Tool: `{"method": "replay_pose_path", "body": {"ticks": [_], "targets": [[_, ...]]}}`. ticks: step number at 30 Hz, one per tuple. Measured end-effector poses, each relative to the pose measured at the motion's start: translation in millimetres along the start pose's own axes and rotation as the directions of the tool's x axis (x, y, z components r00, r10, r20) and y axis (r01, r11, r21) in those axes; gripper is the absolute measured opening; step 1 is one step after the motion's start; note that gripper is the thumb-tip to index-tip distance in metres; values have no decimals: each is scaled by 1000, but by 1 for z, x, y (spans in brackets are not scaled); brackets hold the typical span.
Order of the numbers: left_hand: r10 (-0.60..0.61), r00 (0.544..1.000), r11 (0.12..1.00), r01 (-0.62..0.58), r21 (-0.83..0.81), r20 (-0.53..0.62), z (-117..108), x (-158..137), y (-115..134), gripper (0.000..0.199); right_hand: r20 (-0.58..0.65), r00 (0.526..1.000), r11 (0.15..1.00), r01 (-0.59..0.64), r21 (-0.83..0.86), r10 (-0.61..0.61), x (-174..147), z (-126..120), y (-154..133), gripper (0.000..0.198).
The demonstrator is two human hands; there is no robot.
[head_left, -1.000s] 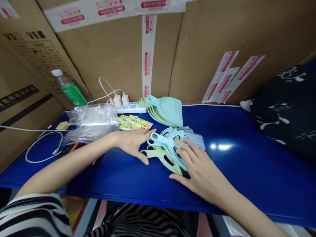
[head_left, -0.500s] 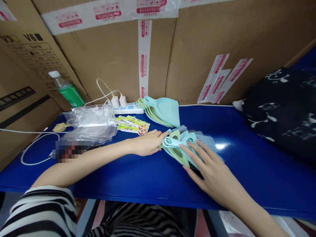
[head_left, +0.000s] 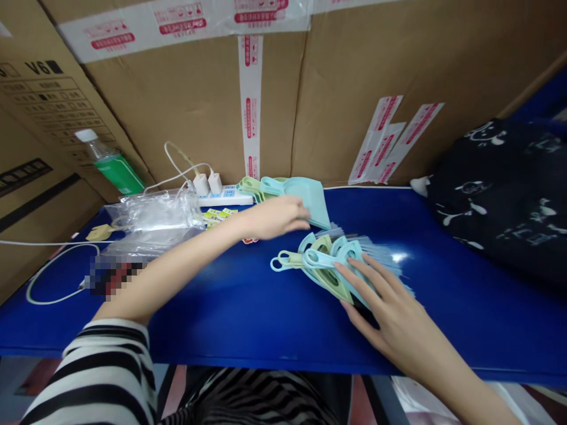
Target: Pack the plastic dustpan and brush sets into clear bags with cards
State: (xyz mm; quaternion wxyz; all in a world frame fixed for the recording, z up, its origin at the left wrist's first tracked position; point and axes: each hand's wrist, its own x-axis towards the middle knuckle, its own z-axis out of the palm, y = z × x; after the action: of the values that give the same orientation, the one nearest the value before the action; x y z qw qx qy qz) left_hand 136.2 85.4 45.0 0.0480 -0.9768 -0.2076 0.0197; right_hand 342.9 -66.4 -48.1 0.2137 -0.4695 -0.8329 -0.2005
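Several hand brushes with light blue and pale green handles [head_left: 292, 260] lie in an overlapping bunch, their clear bristles [head_left: 381, 254] pointing right. My right hand [head_left: 394, 313] lies over the brush heads with its fingers spread, touching them. Behind the brushes, a light blue dustpan [head_left: 310, 198] lies on top of pale green dustpans [head_left: 250, 188] near the cardboard. My left hand [head_left: 279, 216] is at the near edge of the blue dustpan, fingers loosely bent and a little apart. Nothing shows in it; whether it touches the dustpan I cannot tell.
On the blue table [head_left: 230, 313] are clear plastic bags [head_left: 155, 215], yellow-green packets [head_left: 219, 215], a power strip [head_left: 228, 196] with chargers and white cables. A bottle [head_left: 117, 168] stands at back left. Cardboard [head_left: 195, 106] walls the back; a black patterned bag [head_left: 496, 195] sits right.
My left hand has let go of the brush handles and moved up to the dustpans. The top blue dustpan and the brushes have shifted slightly right. My right hand stays on the brushes.
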Motion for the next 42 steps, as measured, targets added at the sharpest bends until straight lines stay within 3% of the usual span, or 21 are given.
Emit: {"method": "replay_pose_path", "body": {"ticks": [2, 6, 13, 21, 32, 42], "targets": [[-116, 987, 969, 136, 207, -107, 0, 18, -14, 27, 1, 1000, 1000, -15, 4, 15, 0, 1, 0, 49], [-16, 999, 944, 2, 329, 41, 13, 41, -30, 20, 11, 999, 999, -34, 15, 34, 1, 1, -1, 47], [54, 998, 882, -27, 470, -44, 18, 15, -49, 19, 4, 999, 999, -43, 22, 42, 5, 2, -2, 51], [-79, 997, 908, 77, 411, -11, 17, -6, -61, 23, 73, 996, 998, -50, -32, 52, 8, 14, 10, 58], [-120, 993, 927, 120, 355, -24, 17, -4, -54, 23, 83, 993, 996, -76, -42, 80, 14, 28, 27, 55], [-101, 994, 919, 104, 381, -28, 12, -12, -36, 31, 91, 992, 993, -90, 81, 83, 17, 27, 46, 51]]}}
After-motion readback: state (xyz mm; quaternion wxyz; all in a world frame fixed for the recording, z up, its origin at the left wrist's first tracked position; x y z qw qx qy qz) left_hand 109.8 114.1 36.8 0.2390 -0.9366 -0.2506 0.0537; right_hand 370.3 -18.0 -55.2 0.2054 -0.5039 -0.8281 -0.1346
